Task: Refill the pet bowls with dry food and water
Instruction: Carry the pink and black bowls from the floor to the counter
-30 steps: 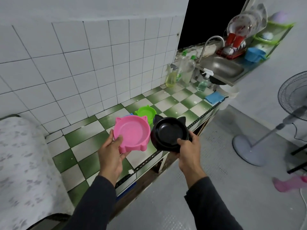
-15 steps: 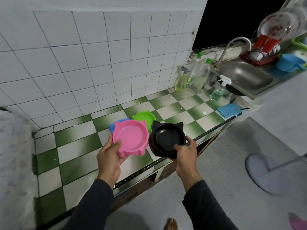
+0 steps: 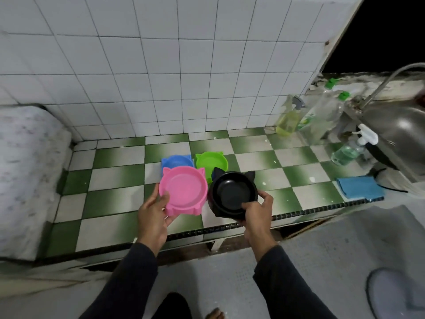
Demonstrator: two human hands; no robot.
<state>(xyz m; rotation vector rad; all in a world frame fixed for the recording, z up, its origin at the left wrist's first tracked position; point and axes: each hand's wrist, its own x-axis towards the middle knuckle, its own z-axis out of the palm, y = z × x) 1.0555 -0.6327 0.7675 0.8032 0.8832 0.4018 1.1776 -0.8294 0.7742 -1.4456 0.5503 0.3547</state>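
Head view: I read the step in hand as staging the bowls on the counter [image 3: 110, 203] before any filling; no food and no water shows in any bowl. The left hand [image 3: 153, 214] grips the near rim of the pink bowl [image 3: 184, 191], thumb curled over the edge and fingers under it; the right hand [image 3: 257, 210] grips the near rim of the black bowl [image 3: 233, 194], thumb inside the rim and fingers wrapped round the outside. Both bowls are held just above the front part of the counter, side by side and nearly touching; whether either base rests on the tiles I cannot tell.

Just behind them the blue bowl [image 3: 176, 161] and the green bowl [image 3: 211, 160] stand on the tiles, side by side; the held bowls overlap their near edges in this view.

The next move, as I judge it, calls for setting both bowls down flat in front of that pair without knocking them, then fetching food and water; no food container is in view.

To the right stand a spray bottle [image 3: 288, 120], clear bottles [image 3: 322, 116], a pump bottle [image 3: 347, 150], a blue cloth [image 3: 358, 187], and the sink [image 3: 400, 127] with its tap [image 3: 391, 79]; the bottles crowd the path to the sink; a covered object [image 3: 25, 171] bounds the counter on the left.
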